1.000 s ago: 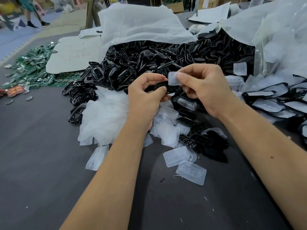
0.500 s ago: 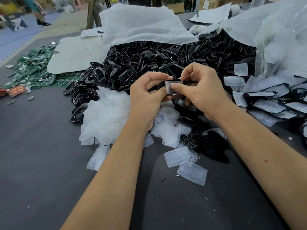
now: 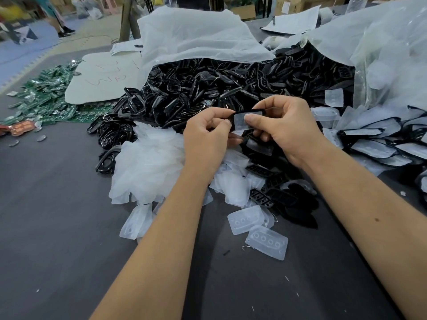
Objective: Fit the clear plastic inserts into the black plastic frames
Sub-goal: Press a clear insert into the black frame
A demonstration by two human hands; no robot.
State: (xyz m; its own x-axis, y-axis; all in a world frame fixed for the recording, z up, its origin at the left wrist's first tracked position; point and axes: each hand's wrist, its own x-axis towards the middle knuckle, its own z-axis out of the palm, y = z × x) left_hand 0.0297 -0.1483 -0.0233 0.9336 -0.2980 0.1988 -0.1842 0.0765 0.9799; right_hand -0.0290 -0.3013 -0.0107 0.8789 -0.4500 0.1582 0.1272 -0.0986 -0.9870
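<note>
Insert: a clear plastic insert [image 3: 241, 121] lies inside the opening of a black frame [image 3: 251, 111], held up in the air above the piles, in the middle of the view.
Frame: its top bar and right corner show above the insert; the rest is hidden by fingers.
Right hand [image 3: 286, 128]: fingers curled round the frame's right end, thumb pressed flat on the face of the insert.
Left hand [image 3: 205, 137]: thumb and forefinger pinch the frame's left end, the other fingers curled beneath.
Loose inserts: a heap of clear inserts [image 3: 147, 165] lies on the worktop [image 3: 50, 227] just under the left wrist; two flat ones with round dimples [image 3: 266, 244] lie apart, nearer the person, between the forearms.
Black frames: a big pile of black frames [image 3: 208, 88] spills from an open white bag [image 3: 191, 40] behind the hands.
Fitted pieces: frames with clear inserts in them [image 3: 379, 148] lie stacked at the right edge.
Far left: green circuit boards [image 3: 44, 95] beside a white card [image 3: 101, 79] with red marks.
</note>
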